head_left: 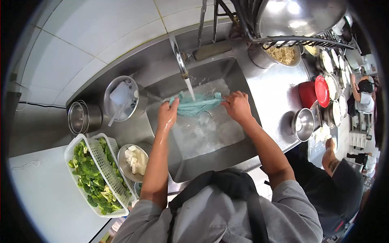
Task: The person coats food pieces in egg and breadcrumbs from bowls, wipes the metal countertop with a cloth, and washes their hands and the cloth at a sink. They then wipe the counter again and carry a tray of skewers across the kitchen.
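A wet teal cloth (196, 106) is stretched between my two hands over the metal sink (162, 162). My left hand (167, 113) is closed on its left end, and my right hand (238, 106) pinches the right end. Water runs from the faucet (178, 54) onto the cloth's upper edge. Below the cloth, water covers the sink floor.
Left of the sink stand a pot with a white utensil (121, 99), nested steel containers (83, 117), a bowl of white chunks (135, 162) and white baskets of broccoli (97, 174). At right are a steel bowl (303, 124), a red container (308, 95) and a co-worker's arm (330, 158).
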### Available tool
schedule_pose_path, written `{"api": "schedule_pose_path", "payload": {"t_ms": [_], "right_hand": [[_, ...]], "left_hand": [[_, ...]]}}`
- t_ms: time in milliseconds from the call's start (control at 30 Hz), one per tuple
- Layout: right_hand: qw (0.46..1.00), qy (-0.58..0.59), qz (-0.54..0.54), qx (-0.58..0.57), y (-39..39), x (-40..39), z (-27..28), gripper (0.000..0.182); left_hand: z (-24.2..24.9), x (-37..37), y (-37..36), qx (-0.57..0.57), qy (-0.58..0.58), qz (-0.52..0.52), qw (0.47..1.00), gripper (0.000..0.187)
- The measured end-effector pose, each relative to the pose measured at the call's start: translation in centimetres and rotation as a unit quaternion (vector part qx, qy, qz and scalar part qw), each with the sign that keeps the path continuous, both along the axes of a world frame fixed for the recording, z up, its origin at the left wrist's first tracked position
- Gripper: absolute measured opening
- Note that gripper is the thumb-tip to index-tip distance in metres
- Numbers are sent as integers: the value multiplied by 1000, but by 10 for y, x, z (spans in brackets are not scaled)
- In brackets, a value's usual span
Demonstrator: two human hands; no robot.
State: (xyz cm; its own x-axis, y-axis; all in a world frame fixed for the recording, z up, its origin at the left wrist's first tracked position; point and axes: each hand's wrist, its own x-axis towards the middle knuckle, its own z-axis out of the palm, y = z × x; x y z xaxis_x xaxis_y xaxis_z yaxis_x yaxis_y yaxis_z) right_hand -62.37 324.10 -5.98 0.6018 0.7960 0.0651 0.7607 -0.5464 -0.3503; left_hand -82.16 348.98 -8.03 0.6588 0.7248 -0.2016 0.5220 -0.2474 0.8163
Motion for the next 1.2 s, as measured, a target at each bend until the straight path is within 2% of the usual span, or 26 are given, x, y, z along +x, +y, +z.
{"api": "schedule_pose_path", "payload": {"t_ms": [33,67,133,233,333,433,500,600,633,700,733,800,867,933,1000,1033,1100,1200], "right_hand": [[1000,-15,4,-6,1,4,6,23],[1000,-28,8,-12,3,7,11,23],[1000,-25,13,-4,5,7,18,24],[999,30,10,22,9,13,24,22],[994,108,4,6,5,9,31,22],[993,115,23,-20,3,5,44,25],[994,83,59,-49,-1,5,52,30],[988,139,63,7,-4,3,54,30],[972,230,48,32,-6,5,49,29],[910,406,19,79,-3,5,45,27],[906,414,5,83,0,1,50,27],[897,431,-27,91,0,-7,67,27],[917,394,-6,61,-1,-4,71,30],[926,378,-6,14,-6,1,76,32],[922,384,-21,-49,-9,7,81,31],[917,397,-25,-34,-11,7,81,30],[906,422,-34,-4,-15,5,81,29],[895,433,-17,106,-13,-2,80,19]], "left_hand": [[5,0,0,40,17,-20,999,44],[8,-2,0,21,25,-40,999,45],[49,-7,-7,-17,46,-78,996,47],[45,-18,-4,-21,1,-65,998,42],[50,-18,-15,-89,-97,-1,991,42],[47,-16,-11,-20,-134,-20,991,46],[54,-21,-7,-35,-125,-15,991,49],[58,-26,-2,-22,-62,3,998,48],[59,-26,2,-11,-33,13,999,47],[61,-22,1,-79,-84,37,993,41],[64,-21,-2,-111,-110,49,987,39],[81,-20,-8,-184,-158,-15,970,33],[88,-20,-7,-200,-179,-55,962,28],[81,-22,2,-157,-173,-65,970,23],[60,-24,14,-203,-192,-45,959,22],[54,-25,20,-225,-201,-35,953,21],[50,-29,33,-199,-143,-14,969,22],[60,-24,21,-137,-160,35,977,26]]}}
